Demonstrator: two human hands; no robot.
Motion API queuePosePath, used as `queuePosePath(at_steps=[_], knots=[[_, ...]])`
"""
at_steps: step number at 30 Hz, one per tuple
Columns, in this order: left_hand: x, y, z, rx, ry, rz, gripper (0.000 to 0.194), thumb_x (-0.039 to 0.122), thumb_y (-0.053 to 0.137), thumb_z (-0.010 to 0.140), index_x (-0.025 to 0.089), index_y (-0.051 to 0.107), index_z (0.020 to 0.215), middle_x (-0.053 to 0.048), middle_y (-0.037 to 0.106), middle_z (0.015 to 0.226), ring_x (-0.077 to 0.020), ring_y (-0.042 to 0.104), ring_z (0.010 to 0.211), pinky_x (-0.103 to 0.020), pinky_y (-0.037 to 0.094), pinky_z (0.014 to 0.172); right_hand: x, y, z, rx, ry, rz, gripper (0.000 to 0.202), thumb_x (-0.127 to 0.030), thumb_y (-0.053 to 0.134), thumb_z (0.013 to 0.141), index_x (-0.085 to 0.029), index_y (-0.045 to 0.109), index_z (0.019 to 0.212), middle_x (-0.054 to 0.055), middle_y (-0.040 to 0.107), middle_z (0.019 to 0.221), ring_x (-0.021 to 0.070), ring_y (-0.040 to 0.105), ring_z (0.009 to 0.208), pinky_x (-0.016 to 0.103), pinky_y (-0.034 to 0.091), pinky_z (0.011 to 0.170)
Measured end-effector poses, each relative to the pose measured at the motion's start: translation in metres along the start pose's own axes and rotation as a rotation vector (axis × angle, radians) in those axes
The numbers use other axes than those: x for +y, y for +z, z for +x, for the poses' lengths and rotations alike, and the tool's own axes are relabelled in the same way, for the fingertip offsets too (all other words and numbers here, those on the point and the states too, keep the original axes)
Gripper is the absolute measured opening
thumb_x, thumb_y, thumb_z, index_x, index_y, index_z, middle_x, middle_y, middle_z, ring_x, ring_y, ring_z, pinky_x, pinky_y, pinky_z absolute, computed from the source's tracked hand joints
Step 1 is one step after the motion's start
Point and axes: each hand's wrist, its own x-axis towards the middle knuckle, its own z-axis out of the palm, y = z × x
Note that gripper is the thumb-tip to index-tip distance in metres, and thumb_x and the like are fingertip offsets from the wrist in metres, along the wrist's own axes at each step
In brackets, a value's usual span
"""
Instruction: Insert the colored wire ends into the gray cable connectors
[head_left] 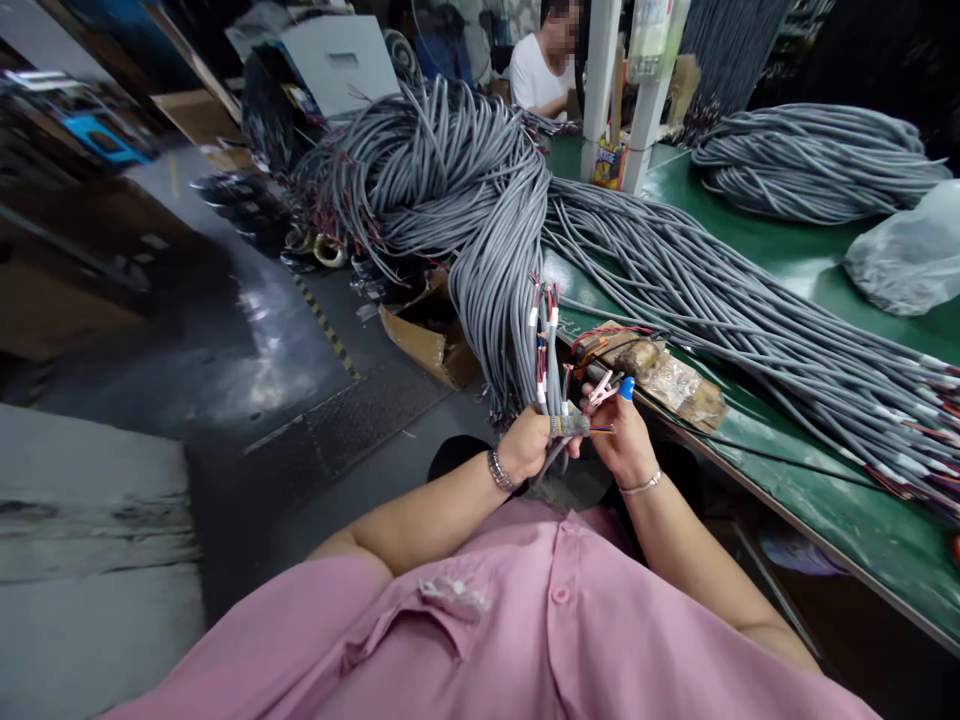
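My left hand (pixel 527 442) is closed around the end of a grey multi-core cable (pixel 568 426). Thin coloured wires (pixel 602 429) stick out of that end toward my right hand. In my right hand (pixel 624 440), the fingers are closed on a small pale pink clip-like tool (pixel 599 392); its exact kind is unclear. A blue finger cover (pixel 627 388) sits on one of that hand's digits. Just beyond both hands, several cable ends with white sleeves (pixel 553 318) and bare coloured wires stand upright beside a hanging bundle of grey cables (pixel 499 310).
A worn taped block (pixel 679 390) with wires lies on the green table (pixel 810 440) near its edge. Long grey cables (pixel 720 280) stretch across the table. A cable coil (pixel 817 160) and plastic bag (pixel 911 250) lie farther right. A cardboard box (pixel 431 335) stands below; a person (pixel 536 75) sits behind.
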Motion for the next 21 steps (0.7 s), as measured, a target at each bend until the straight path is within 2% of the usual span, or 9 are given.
queuePosePath(at_steps=[5,15,21], knots=[[-0.0053,-0.0035,0.0035,0.026,0.003,-0.028,0.029,0.037,0.073,0.065,0.011,0.062,0.058,-0.002,0.057,0.048,-0.0109,0.053,0.041,-0.023,0.043,0.045,-0.0059,0.0055,-0.0011,-0.146,0.152,0.056,0.041,-0.062,0.06,0.078,-0.021,0.066,0.083,0.0,0.063,0.064,0.016,0.057,0.053,0.033,0.053,0.051],[-0.007,-0.0035,0.0039,0.057,-0.019,-0.025,0.027,0.035,0.073,0.065,0.01,0.062,0.059,-0.002,0.057,0.047,-0.0114,0.052,0.04,-0.024,0.044,0.045,-0.0018,0.0085,0.0017,-0.06,0.058,0.071,0.039,-0.06,0.064,0.077,-0.021,0.068,0.078,-0.001,0.064,0.063,0.0128,0.057,0.054,0.028,0.055,0.059],[-0.0072,-0.0043,0.0019,0.054,0.007,-0.016,0.026,0.033,0.071,0.065,0.011,0.06,0.055,-0.002,0.057,0.047,-0.0108,0.052,0.041,-0.024,0.045,0.046,0.0006,0.0024,0.0016,-0.061,0.045,0.12,0.044,-0.068,0.062,0.073,-0.024,0.065,0.081,0.0,0.068,0.082,0.013,0.057,0.06,0.028,0.052,0.057]])
